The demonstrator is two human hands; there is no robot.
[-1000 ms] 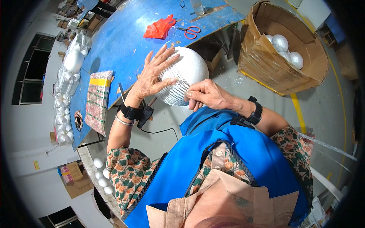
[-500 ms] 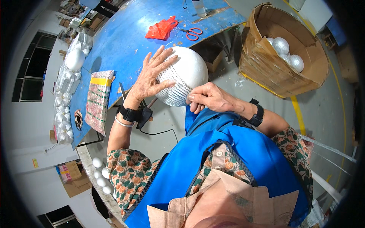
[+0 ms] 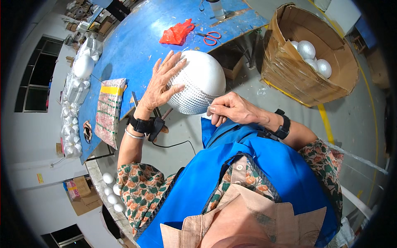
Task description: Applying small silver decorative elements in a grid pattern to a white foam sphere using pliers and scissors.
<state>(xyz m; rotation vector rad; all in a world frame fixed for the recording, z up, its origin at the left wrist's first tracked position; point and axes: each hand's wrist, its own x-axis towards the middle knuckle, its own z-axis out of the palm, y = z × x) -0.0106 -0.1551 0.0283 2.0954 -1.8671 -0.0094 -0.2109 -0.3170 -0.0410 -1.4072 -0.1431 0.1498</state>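
Note:
A large white foam ball (image 3: 205, 74) is in front of me, above my lap. Rows of small silvery beads cover its lower left side, while the upper right is bare white. My left hand (image 3: 162, 80) lies against the ball's left side with fingers spread and stretched. At the lower right edge of the ball, my right hand (image 3: 231, 108) is closed with thumb and fingers pinched together. Whatever the pinch holds, if anything, is hidden or too small to make out.
A blue table (image 3: 136, 45) carries a red plastic bag (image 3: 177, 33), red-handled scissors (image 3: 210, 38), a clear bottle (image 3: 216, 10) and a patterned package (image 3: 110, 111). To the right stands a large cardboard box (image 3: 285, 70) with silver balls. White balls (image 3: 112, 199) sit at lower left.
The ball has turned slightly under my left hand, so the beaded rows lie differently. My right hand has shifted a little to the right and down.

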